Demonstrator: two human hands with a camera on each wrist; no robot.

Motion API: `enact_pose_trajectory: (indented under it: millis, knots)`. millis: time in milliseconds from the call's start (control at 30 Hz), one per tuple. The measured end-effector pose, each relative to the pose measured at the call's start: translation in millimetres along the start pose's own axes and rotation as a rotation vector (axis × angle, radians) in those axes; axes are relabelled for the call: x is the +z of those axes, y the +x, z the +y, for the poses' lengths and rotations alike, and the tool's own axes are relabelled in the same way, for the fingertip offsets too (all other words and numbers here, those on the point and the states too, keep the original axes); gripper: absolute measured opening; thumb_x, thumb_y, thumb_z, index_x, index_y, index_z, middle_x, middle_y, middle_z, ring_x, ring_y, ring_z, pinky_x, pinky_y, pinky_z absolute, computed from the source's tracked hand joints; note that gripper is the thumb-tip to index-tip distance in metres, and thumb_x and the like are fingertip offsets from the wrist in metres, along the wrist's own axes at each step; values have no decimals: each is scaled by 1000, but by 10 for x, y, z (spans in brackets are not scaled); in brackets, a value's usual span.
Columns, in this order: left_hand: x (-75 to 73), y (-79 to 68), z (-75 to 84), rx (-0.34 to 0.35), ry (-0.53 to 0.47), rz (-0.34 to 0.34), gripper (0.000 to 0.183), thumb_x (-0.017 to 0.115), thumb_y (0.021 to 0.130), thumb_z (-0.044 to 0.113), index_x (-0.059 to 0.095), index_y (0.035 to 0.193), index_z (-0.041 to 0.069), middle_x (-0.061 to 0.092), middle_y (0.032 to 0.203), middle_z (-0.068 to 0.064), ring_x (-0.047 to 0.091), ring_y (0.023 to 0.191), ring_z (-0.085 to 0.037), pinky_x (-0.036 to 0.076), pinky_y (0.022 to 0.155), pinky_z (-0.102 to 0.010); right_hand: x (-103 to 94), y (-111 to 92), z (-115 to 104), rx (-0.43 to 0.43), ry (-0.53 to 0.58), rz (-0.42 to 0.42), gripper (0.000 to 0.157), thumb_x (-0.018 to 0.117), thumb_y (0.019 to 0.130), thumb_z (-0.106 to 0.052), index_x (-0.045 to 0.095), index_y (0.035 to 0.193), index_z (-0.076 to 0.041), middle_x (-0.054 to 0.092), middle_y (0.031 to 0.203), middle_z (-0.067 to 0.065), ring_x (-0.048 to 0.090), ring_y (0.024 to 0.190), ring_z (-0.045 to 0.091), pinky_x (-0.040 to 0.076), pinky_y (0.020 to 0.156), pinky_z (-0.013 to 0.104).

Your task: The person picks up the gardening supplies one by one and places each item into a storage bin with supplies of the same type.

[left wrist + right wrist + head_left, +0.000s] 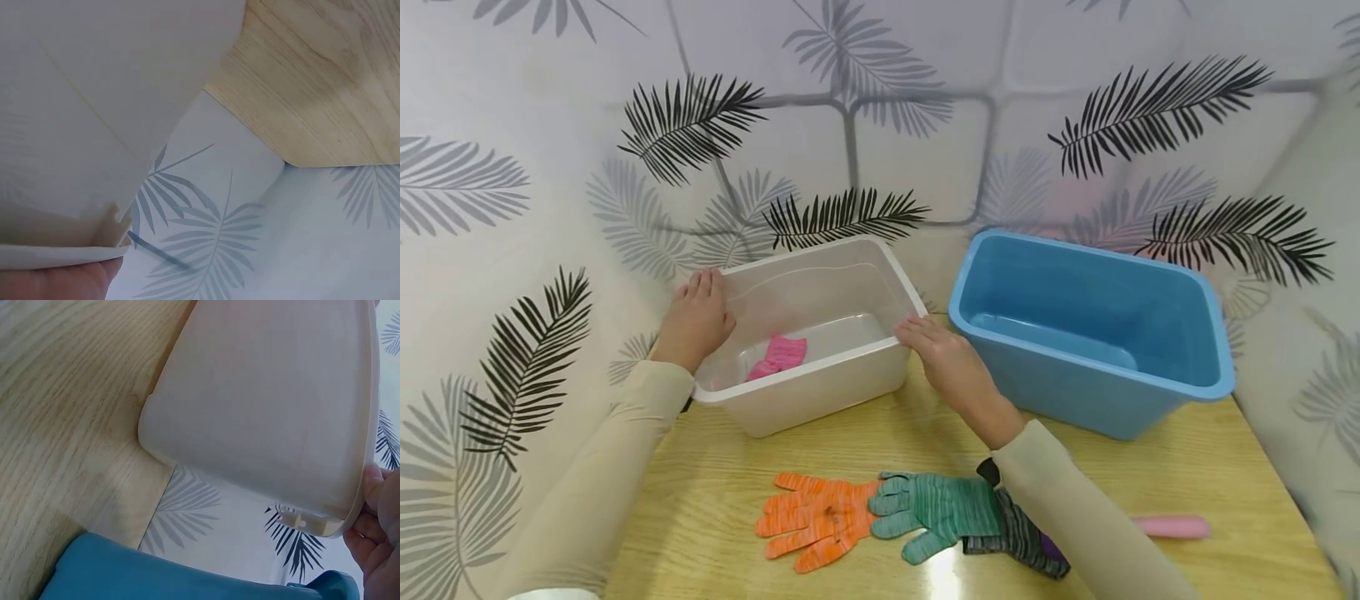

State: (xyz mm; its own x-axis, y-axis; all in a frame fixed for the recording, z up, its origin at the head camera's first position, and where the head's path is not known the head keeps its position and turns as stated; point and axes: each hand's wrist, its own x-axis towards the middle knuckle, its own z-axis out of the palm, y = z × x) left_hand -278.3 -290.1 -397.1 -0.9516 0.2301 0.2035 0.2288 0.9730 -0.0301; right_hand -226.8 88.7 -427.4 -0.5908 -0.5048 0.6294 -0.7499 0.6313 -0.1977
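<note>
Both hands hold a white plastic bin point(827, 392) by its rim, one at each end. On its left end sits my left hand point(695, 321), seen in the left wrist view as fingers point(59, 282) under the rim's edge. My right hand point(951, 367) grips the right end near the front corner; the right wrist view shows its fingers point(369, 534) curled about the rim. Inside the bin, toward the left, lies a crumpled pink knitted piece point(786, 352). The bin's pale outer wall point(262, 412) fills much of the right wrist view.
A blue bin point(1052, 375) stands close on the right. In front lie an orange glove point(820, 517), a green glove point(955, 504) and a dark grey glove point(1026, 537), overlapping in a row. A pink handle-like piece point(1172, 527) shows past the right sleeve. Leaf-patterned sheeting point(925, 158) surrounds the wooden table point(700, 517).
</note>
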Motion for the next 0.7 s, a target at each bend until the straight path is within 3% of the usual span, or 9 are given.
enact_pose_trajectory:
  millis: [700]
  knots:
    - [-19, -5, 33, 86, -76, -37, 61, 47, 87, 13, 26, 137, -15, 29, 141, -32, 25, 132, -42, 19, 108, -52, -147, -296, -303, 19, 10, 38, 36, 66, 80, 5, 66, 115, -5, 64, 115, 7, 57, 110, 22, 44, 95, 36]
